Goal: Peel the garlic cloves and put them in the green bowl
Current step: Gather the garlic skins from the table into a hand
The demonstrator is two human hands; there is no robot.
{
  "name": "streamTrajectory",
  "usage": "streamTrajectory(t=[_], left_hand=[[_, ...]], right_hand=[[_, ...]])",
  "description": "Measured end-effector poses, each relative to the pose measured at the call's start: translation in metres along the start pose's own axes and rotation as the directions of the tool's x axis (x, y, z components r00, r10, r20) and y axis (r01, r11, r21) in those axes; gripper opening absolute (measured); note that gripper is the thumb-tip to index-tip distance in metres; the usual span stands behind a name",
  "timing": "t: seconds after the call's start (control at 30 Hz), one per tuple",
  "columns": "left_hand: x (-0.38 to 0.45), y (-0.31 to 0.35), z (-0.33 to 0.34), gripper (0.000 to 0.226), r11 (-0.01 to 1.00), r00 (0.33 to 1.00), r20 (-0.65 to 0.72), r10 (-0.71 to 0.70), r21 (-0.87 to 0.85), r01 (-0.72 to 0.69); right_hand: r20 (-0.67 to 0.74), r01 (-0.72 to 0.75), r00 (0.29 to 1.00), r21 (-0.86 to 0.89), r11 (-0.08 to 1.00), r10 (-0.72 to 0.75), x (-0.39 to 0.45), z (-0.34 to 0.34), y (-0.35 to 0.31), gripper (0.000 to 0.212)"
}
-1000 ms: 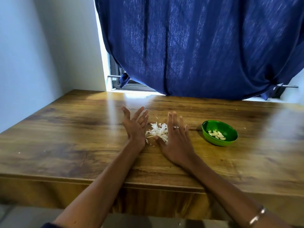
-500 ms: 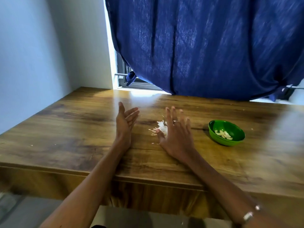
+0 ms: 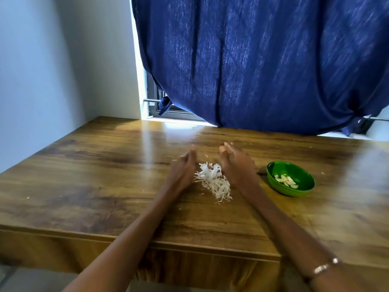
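Note:
A heap of white garlic peels (image 3: 213, 181) lies on the wooden table (image 3: 94, 186) between my two hands. My left hand (image 3: 182, 171) stands on its edge just left of the heap, fingers straight and blurred. My right hand (image 3: 235, 165) stands on its edge along the heap's right side, fingers straight too. Neither hand holds anything. The green bowl (image 3: 303, 189) sits to the right of my right hand, with several peeled garlic cloves (image 3: 286, 181) inside it.
A dark blue curtain (image 3: 263, 66) hangs over the window behind the table's far edge. A pale wall stands to the left. A few peel scraps (image 3: 27, 198) lie scattered on the table. The table's front edge runs under my forearms.
Both hands have turned onto their edges and closed in on the peels from either side, gathering them into a tighter heap. The camera has shifted slightly.

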State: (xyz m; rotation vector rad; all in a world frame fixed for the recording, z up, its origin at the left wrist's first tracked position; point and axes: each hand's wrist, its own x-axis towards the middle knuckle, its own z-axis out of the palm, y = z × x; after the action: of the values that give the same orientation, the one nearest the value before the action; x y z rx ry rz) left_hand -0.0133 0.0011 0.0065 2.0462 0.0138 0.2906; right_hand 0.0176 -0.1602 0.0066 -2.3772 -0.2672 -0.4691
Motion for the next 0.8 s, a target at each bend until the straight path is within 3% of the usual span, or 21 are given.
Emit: streamTrajectory(t=[0.07, 0.17, 0.23, 0.3, 0.4, 0.5, 0.6, 0.7, 0.8], left_hand=[[0.001, 0.006, 0.018, 0.061, 0.996, 0.993, 0.091, 0.074, 0.046, -0.079], [0.011, 0.005, 0.025, 0.063, 0.997, 0.997, 0.038, 0.071, -0.039, -0.069], [0.019, -0.001, 0.023, 0.077, 0.986, 1.0, -0.007, 0.022, -0.165, -0.023], [0.024, -0.005, 0.018, 0.095, 0.964, 0.999, -0.033, -0.024, -0.267, 0.015], [0.026, -0.01, 0.016, 0.094, 0.937, 0.999, -0.037, -0.022, -0.35, 0.007], [0.022, -0.008, 0.019, 0.092, 0.962, 0.998, 0.061, 0.032, -0.273, -0.015], [0.011, -0.002, 0.023, 0.084, 0.987, 0.973, 0.198, 0.116, -0.131, -0.091], [0.005, -0.004, 0.024, 0.092, 0.965, 0.968, 0.182, 0.171, -0.231, -0.127], [0.013, -0.008, 0.024, 0.082, 0.926, 0.992, 0.045, 0.118, -0.365, -0.093]], right_hand=[[0.131, -0.098, 0.988, 0.145, 0.985, 0.079, 0.035, 0.005, 0.01, 0.048], [0.393, -0.142, 0.908, -0.035, 0.989, 0.144, 0.073, 0.024, 0.024, 0.054], [0.459, -0.142, 0.88, 0.012, 0.99, 0.121, 0.077, 0.029, 0.028, 0.059], [0.492, -0.144, 0.867, 0.101, 0.984, 0.077, 0.066, 0.024, 0.024, 0.073], [0.543, -0.113, 0.839, 0.153, 0.982, 0.012, 0.041, 0.013, 0.02, 0.092], [0.544, -0.118, 0.839, 0.236, 0.965, -0.03, 0.016, -0.002, 0.025, 0.081], [0.369, -0.132, 0.929, 0.306, 0.943, 0.01, -0.012, -0.027, 0.029, 0.07], [0.357, -0.105, 0.934, 0.245, 0.964, 0.012, -0.045, -0.045, 0.033, 0.085], [0.462, -0.041, 0.886, -0.009, 0.999, 0.041, -0.064, -0.046, 0.036, 0.109]])
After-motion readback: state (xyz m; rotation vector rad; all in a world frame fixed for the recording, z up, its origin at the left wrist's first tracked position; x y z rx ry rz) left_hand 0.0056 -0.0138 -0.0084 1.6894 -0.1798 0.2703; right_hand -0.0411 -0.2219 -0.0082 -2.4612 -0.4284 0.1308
